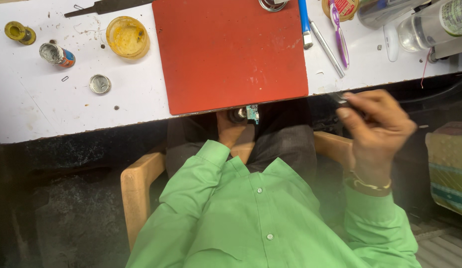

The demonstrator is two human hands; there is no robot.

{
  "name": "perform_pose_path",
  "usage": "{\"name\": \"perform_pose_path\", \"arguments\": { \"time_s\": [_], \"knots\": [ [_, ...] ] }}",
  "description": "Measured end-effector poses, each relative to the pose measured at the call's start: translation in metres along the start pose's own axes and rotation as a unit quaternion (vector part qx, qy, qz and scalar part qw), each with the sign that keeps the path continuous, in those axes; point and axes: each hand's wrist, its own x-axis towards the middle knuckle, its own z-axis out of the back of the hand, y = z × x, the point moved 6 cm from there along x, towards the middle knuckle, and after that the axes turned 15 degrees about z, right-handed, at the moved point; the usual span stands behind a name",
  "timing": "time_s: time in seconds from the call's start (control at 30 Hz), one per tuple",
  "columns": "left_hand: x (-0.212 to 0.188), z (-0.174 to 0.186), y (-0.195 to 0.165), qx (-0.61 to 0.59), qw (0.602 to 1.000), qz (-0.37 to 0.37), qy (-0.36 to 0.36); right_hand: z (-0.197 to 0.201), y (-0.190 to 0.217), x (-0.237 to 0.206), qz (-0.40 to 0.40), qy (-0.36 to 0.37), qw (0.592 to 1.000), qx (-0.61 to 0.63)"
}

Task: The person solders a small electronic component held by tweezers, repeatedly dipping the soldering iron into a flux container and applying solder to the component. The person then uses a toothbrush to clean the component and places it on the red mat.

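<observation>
Your white worktable (37, 109) fills the top of the view, and the red mat (231, 54) lies flat on it, its near edge just at the table's front edge. Below that, your green shirt (250, 218) and the wooden chair arms (136, 188) take up the lower half. Your right hand (375, 131) is raised beside the table's front edge, to the right of the mat, with the fingers curled in and the thumb pressed over a small dark object (340, 98) that pokes out toward the table; it is blurred, so you cannot tell what it is. Your left hand (231, 130) sits low under the mat's near edge, mostly hidden, its fingers closed around a small circuit board (252, 113) and a round metal part (237, 115) beside it, both just touching the table's lip. On the table to the left lie a yellow lid (127, 37), a small paint-stained tin (57, 54) and a round metal cap (100, 84); to the right, a purple toothbrush (338, 32) and a blue-handled tool (304, 22).
</observation>
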Motion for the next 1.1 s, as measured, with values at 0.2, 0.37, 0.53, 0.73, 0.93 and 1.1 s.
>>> {"name": "perform_pose_path", "arguments": {
  "time_s": [0.2, 0.37, 0.53, 0.73, 0.93, 1.1],
  "knots": [
    [-0.002, 0.001, -0.005, -0.009, 1.000, 0.005, 0.017, -0.033, -0.001, -0.001, -0.015, 0.112, 0.993, -0.031],
    [-0.004, 0.002, -0.008, 0.000, 1.000, -0.017, 0.012, -0.052, 0.002, -0.002, 0.077, 0.149, 0.986, 0.001],
    [-0.005, 0.003, -0.010, 0.006, 0.999, -0.027, 0.019, -0.059, -0.001, -0.003, 0.101, 0.174, 0.980, 0.005],
    [-0.007, 0.003, -0.009, 0.015, 1.000, 0.010, 0.026, -0.066, -0.001, -0.004, 0.118, 0.189, 0.975, 0.006],
    [-0.007, 0.003, -0.011, 0.007, 0.999, 0.021, 0.039, -0.073, 0.002, -0.003, 0.152, 0.199, 0.968, -0.031],
    [-0.006, 0.003, -0.018, 0.013, 1.000, 0.000, 0.022, -0.078, 0.002, -0.004, 0.159, 0.198, 0.966, -0.052]
  ]
}}
